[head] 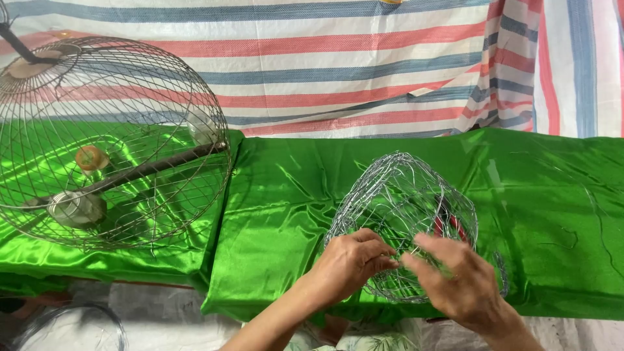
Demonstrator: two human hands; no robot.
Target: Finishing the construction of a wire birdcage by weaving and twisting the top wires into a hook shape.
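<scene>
A small silver wire basket (403,214), woven of thin bare wire into a rounded dome, is seen lying on the green satin cloth (286,195) that covers the bench; it is tipped on its side, with its open mouth turned toward the person. The left hand (351,260) is set against the near left rim of the wire basket, its fingers curled shut in a pinching grip on a strand of the wire; the right hand (458,276) is laid over the near right rim, its fingers bent and closed about the wire there, the fingertips of both hands being brought almost together at the front of the basket. Something red (448,224), too hidden by the mesh to be told, is glimpsed through the basket's right side. Well to the left of the wire basket a much larger round wire cage (110,143) is stood on the same green cloth, tilted, with a dark rod (156,168) run through it and a small orange piece (91,158) and a grey metal piece (77,209) seen inside. Behind the wire basket a striped tarpaulin (338,65) in red, blue and white is hung as a backdrop; to the lower left of the basket, below the cloth's edge, a coil of wire (71,325) is partly seen.
</scene>
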